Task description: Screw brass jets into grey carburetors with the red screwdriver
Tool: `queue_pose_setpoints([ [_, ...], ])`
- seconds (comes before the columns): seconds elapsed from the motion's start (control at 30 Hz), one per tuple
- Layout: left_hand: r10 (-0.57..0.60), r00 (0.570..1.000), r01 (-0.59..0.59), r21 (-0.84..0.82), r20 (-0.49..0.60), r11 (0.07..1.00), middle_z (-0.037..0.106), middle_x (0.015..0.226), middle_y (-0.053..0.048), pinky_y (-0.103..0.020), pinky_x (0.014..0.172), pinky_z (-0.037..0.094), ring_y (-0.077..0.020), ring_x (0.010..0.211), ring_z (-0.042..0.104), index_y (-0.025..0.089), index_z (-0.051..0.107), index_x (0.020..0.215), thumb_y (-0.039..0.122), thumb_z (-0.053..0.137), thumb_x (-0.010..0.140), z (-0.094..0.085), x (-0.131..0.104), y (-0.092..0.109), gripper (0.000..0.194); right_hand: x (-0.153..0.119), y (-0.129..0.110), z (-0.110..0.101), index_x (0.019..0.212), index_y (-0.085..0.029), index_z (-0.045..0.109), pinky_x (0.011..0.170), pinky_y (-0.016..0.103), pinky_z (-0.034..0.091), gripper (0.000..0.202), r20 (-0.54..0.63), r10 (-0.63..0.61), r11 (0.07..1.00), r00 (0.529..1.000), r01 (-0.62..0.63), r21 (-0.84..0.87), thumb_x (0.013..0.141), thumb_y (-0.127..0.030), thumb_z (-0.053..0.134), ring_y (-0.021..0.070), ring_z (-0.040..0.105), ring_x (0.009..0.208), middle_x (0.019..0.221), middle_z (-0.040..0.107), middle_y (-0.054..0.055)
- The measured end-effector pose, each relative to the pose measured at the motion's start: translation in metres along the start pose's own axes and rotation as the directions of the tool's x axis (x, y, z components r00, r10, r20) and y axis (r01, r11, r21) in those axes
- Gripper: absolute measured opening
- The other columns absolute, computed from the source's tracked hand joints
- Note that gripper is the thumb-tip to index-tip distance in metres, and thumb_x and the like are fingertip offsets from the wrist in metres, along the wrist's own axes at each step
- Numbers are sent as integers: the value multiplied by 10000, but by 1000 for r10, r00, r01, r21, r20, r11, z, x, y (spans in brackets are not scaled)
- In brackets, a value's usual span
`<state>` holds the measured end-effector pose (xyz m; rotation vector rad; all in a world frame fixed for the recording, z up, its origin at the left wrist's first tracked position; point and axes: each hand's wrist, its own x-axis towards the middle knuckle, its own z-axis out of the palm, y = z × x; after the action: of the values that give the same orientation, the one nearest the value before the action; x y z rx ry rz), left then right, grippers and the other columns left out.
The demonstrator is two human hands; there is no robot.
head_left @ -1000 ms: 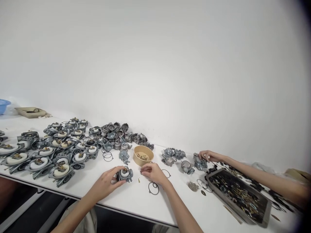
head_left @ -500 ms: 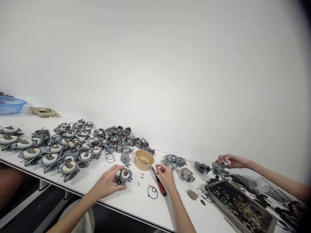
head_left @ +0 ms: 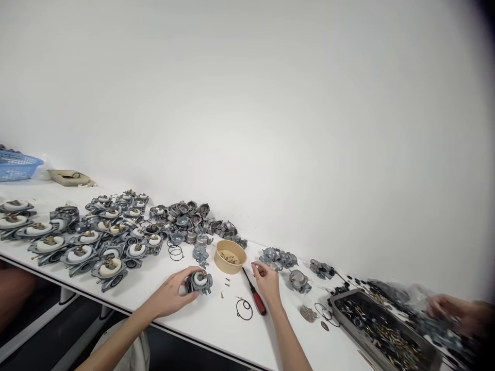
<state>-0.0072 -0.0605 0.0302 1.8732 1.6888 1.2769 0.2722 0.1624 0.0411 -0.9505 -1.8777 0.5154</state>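
My left hand (head_left: 174, 292) is wrapped round a grey metal carburetor body (head_left: 200, 282) with a white ring-shaped float, near the table's front edge. Fingers pinched together, my right hand (head_left: 266, 281) is beside the screwdriver (head_left: 257, 299) with a red handle; anything between the fingertips is too small to make out. Between and behind the hands stands a round tan bowl (head_left: 230, 256) with small brass parts in it. A few tiny brass pieces (head_left: 227, 282) and a black rubber ring (head_left: 244, 309) lie on the white tabletop (head_left: 209, 319).
Many carburetor bodies with white floats (head_left: 79, 253) cover the left side. Grey metal bowls (head_left: 189, 214) are piled behind. At right are a metal tray (head_left: 381, 330) of mixed small parts and another person's blurred hand (head_left: 448, 308). A blue basket (head_left: 19, 167) stands far left.
The other person's hand has moved right and toward the front, and the carburetor body near it is gone from its place. My hands have hardly moved.
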Motion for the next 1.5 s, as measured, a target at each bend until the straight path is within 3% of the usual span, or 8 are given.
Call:
queue_pose_setpoints([
  [0.1, 3, 1000, -3, -35, -1, 999, 639, 1348, -26, -361, 976, 530, -240, 1064, 657, 335, 544, 1356, 367, 652, 866, 2, 4, -2, 503, 19, -28, 12, 906, -162, 737, 677, 325, 499, 422, -64, -139, 990, 988, 138, -20, 930, -524, 521, 236, 642, 726, 870, 750, 109],
  [0.2, 2, 1000, -1, -67, 13, 998, 667, 1293, -27, -342, 941, 524, -246, 1076, 640, 320, 578, 1315, 394, 664, 862, 3, 8, -3, 468, 52, -75, 49, 1002, -188, 755, 792, 324, 513, 400, 204, -281, 935, 938, 315, -164, 986, -427, 434, 240, 674, 869, 1016, 761, 111],
  [0.37, -59, 997, 65, -120, 46, 991, 675, 1300, -27, -340, 968, 484, -262, 1116, 609, 310, 600, 1335, 430, 659, 869, 2, 8, -3, 485, 106, -133, 145, 1129, -239, 755, 901, 302, 490, 295, 552, -236, 846, 799, 449, -288, 901, -334, 593, 233, 684, 1022, 1114, 760, 72],
  [0.53, -136, 989, 144, -161, 64, 976, 589, 1451, 15, -392, 1103, 393, -312, 1302, 499, 376, 593, 1369, 448, 711, 826, 2, 5, -10, 560, 128, -140, 215, 1244, -269, 719, 867, 328, 519, 633, 710, -86, 786, 699, 485, -383, 640, -407, 850, 309, 678, 1099, 1126, 764, 93],
  [0.7, -98, 994, 107, -189, 58, 976, 625, 1406, 6, -374, 1067, 424, -301, 1245, 543, 356, 624, 1335, 431, 727, 810, 3, 8, -13, 540, 131, -133, 238, 1275, -282, 692, 880, 382, 522, 768, 708, -16, 727, 706, 494, -477, 544, -416, 888, 348, 672, 1116, 1205, 731, 118],
  [1.03, -101, 993, 111, -201, 59, 973, 617, 1410, 14, -368, 1058, 421, -294, 1220, 543, 370, 597, 1360, 453, 723, 811, 1, 8, -15, 570, 150, -146, 215, 1226, -237, 696, 892, 341, 489, 633, 626, -122, 715, 770, 506, -483, 615, -324, 836, 302, 632, 1104, 1249, 657, 122],
  [1.27, -102, 994, 108, -179, 43, 978, 687, 1255, -19, -333, 931, 471, -251, 1031, 600, 335, 586, 1364, 492, 728, 797, 2, 10, -16, 605, 126, -126, 142, 1241, -210, 677, 944, 347, 440, 571, 489, -185, 796, 852, 422, -434, 674, -212, 744, 288, 590, 1120, 1233, 623, 144],
  [1.5, -78, 996, 87, -194, 54, 977, 718, 1117, -10, -293, 821, 468, -203, 878, 593, 287, 622, 1296, 438, 738, 791, 1, 13, -11, 540, 105, -108, 85, 868, -158, 770, 643, 270, 478, 273, 370, 10, 968, 929, 83, -235, 813, -388, 634, 199, 646, 720, 803, 733, 78],
])
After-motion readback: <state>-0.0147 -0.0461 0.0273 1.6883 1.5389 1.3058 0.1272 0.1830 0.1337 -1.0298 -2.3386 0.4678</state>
